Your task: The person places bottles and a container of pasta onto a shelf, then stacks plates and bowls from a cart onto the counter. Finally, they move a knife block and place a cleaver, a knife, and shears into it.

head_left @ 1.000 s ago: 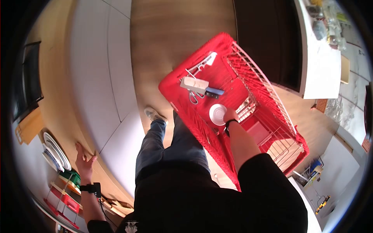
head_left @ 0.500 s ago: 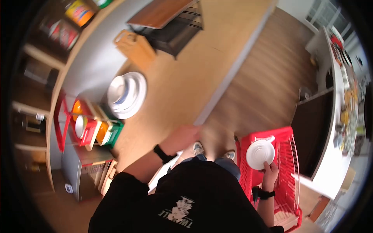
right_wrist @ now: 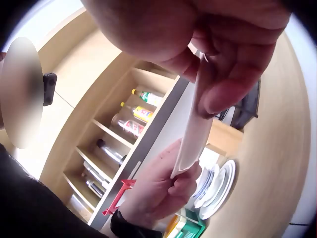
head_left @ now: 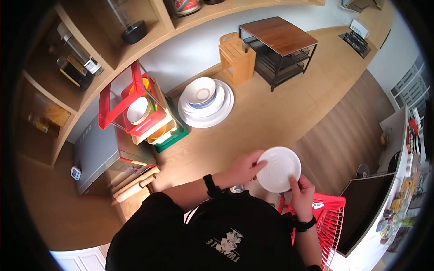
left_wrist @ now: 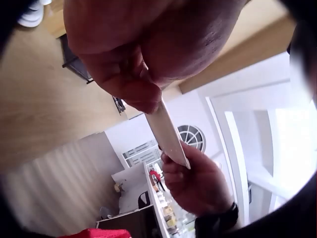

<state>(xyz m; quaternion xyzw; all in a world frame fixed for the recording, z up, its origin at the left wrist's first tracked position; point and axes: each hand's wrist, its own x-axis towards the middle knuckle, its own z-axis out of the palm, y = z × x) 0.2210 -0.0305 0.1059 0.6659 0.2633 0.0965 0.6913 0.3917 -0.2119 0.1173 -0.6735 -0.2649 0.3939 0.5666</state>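
Between both hands a small white plate [head_left: 279, 168] is held up over the counter's front edge. The left hand [head_left: 247, 167] pinches its left rim, thumb on the upper face. On the lower right rim, the right hand [head_left: 302, 193] grips with its thumb on top and fingers beneath. Both wrist views show the plate [left_wrist: 167, 134] nearly edge-on, the right hand [left_wrist: 195, 181] across from the left. A stack of white plates with a bowl [head_left: 200, 91] on top sits on the counter beyond the hands.
A red shopping basket cart [head_left: 327, 210] stands at the lower right. Along the counter [head_left: 271, 122] are a tiered rack of bowls [head_left: 149, 113], a wooden knife block [head_left: 237, 58], a brown-topped rack [head_left: 280, 36] and rolling pins [head_left: 135, 185]. Shelves with bottles [head_left: 74, 67] overhang the left.
The right hand has lifted the plate out of the red cart and brought it to the counter. The left hand has come over and taken its other side. The head view has turned toward the counter.
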